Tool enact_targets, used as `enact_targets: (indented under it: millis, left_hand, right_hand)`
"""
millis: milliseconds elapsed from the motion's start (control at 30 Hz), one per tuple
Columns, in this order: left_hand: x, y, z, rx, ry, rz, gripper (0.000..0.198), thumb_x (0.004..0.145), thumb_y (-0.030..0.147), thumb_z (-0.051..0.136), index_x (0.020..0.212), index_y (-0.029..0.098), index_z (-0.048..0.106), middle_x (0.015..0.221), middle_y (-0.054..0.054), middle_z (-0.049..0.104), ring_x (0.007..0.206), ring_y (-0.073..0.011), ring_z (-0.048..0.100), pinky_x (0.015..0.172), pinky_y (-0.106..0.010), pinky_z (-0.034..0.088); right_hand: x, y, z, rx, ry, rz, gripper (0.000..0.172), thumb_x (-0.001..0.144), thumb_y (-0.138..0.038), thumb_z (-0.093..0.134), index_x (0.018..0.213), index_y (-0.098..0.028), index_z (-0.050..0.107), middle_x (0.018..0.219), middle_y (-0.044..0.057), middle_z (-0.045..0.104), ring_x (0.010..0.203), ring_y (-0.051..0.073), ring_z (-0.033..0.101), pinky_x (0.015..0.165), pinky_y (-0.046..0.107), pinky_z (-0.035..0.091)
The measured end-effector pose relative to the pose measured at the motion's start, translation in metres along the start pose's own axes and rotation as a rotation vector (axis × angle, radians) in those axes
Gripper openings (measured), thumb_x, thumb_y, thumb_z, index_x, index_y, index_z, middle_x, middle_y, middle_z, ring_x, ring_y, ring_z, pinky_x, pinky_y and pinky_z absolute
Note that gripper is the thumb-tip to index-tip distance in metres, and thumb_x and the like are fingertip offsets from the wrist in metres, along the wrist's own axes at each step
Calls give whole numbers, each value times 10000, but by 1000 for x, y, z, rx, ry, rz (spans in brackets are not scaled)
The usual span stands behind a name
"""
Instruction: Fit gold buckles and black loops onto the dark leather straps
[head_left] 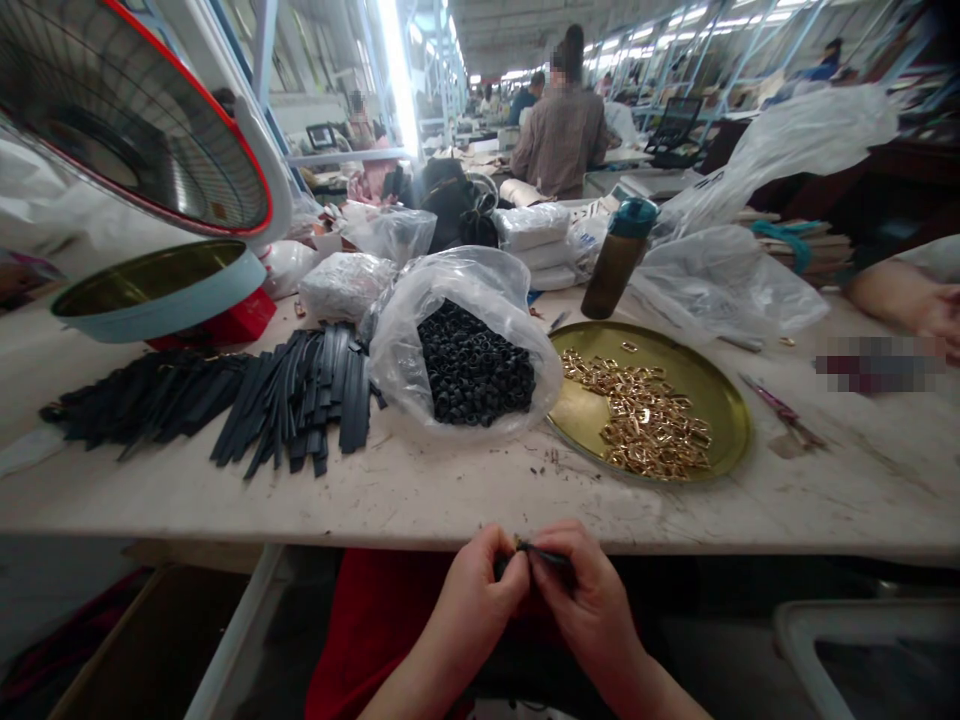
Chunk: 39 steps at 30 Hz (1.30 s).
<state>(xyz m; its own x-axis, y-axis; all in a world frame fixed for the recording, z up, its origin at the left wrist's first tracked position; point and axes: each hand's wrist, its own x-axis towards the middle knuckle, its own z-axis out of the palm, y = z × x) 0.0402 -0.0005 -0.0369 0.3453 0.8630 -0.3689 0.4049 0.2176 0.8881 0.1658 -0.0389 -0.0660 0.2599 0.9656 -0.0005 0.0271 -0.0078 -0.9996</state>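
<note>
My left hand [489, 570] and my right hand [581, 580] meet at the table's front edge, fingertips pinched close together. Between them runs a dark strap [552, 556], gripped by my right fingers. At its left end a tiny gold-coloured piece [517, 541] shows at my left fingertips, mostly covered by them. Beyond my hands stands an open clear plastic bag [390, 375] full of small black loops [476, 370]. To its right lies a round gold tray [727, 410] with a heap of gold metal buckles [656, 425]. Many flat black straps [307, 395] are piled left of the bag.
A blue-rimmed pan [150, 315] on a red base and a large fan [142, 110] stand at left. Behind the tray are a dark bottle [616, 262] and plastic bags [731, 275]. Scissors [784, 410] lie at right, near another person's arm [892, 292].
</note>
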Motion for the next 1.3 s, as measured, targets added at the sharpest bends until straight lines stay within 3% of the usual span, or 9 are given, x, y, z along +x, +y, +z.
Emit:
enact_targets:
  millis: [67, 267, 367, 500, 667, 833, 1033, 1167, 1300]
  left_hand:
    - [-1, 1, -1, 49, 21, 47, 194, 765, 312, 485, 626, 196, 414, 586, 41, 441, 574, -114, 404, 540, -222, 336]
    - [4, 4, -13, 70, -49, 34, 257, 802, 394, 470, 644, 196, 427, 572, 37, 477, 530, -114, 426, 510, -226, 331]
    - [16, 3, -18, 38, 3, 28, 207, 776, 372, 516, 705, 196, 433, 560, 51, 482, 491, -110, 451, 491, -222, 344]
    - [30, 1, -22, 51, 4, 172, 244, 818, 291, 450, 1034, 180, 472, 625, 42, 536, 578, -125, 506, 579, -232, 383]
    - [49, 1, -24, 47, 51, 117, 258, 833, 345, 377, 894, 154, 539, 570, 42, 476, 474, -108, 446, 484, -223, 348]
    - [58, -7, -25, -27, 58, 107, 270, 813, 368, 375, 869, 143, 513, 543, 58, 441, 424, -90, 405, 435, -205, 327]
    - [56, -11, -33, 1, 134, 114, 257, 817, 387, 379, 826, 163, 505, 514, 67, 433, 414, -94, 395, 434, -207, 315]
    - [52, 4, -36, 68, 219, 190, 259, 833, 398, 384, 799, 177, 515, 521, 58, 448, 458, -104, 426, 478, -213, 318]
    - [43, 13, -33, 178, 266, 244, 243, 838, 375, 402, 788, 185, 545, 565, 43, 472, 537, -119, 461, 532, -222, 320]
  right_hand:
    - [4, -1, -1, -83, 19, -63, 115, 742, -326, 621, 735, -216, 588, 743, 20, 584, 730, 185, 541, 671, 291, 434]
    - [24, -6, -4, 134, -216, 281, 294, 692, -446, 659, 681, -185, 524, 626, -27, 550, 605, 144, 507, 580, 254, 414]
    - [31, -9, -4, 78, -281, 182, 302, 753, -463, 591, 683, -174, 538, 654, -15, 549, 640, 143, 508, 609, 253, 413]
    - [61, -12, -10, -141, -407, 33, 368, 850, -480, 426, 697, -169, 551, 628, -4, 545, 606, 139, 515, 568, 240, 408]
    - [143, -12, -7, -692, -79, -230, 224, 883, -317, 403, 812, -169, 556, 754, 38, 583, 721, 173, 558, 663, 263, 421]
    - [193, -1, 16, -790, -11, -255, 76, 754, -90, 521, 756, -148, 570, 857, 113, 578, 832, 247, 548, 754, 345, 383]
    - [183, 2, 12, -652, -33, -252, 107, 794, -128, 468, 832, -160, 563, 890, 94, 578, 853, 221, 542, 798, 348, 388]
    - [147, -4, 7, -457, -158, -180, 180, 834, -276, 465, 943, -154, 540, 772, 43, 612, 695, 171, 576, 661, 296, 459]
    - [105, -7, 7, -38, -334, 74, 258, 788, -387, 564, 903, -156, 575, 783, 29, 633, 687, 140, 590, 683, 285, 481]
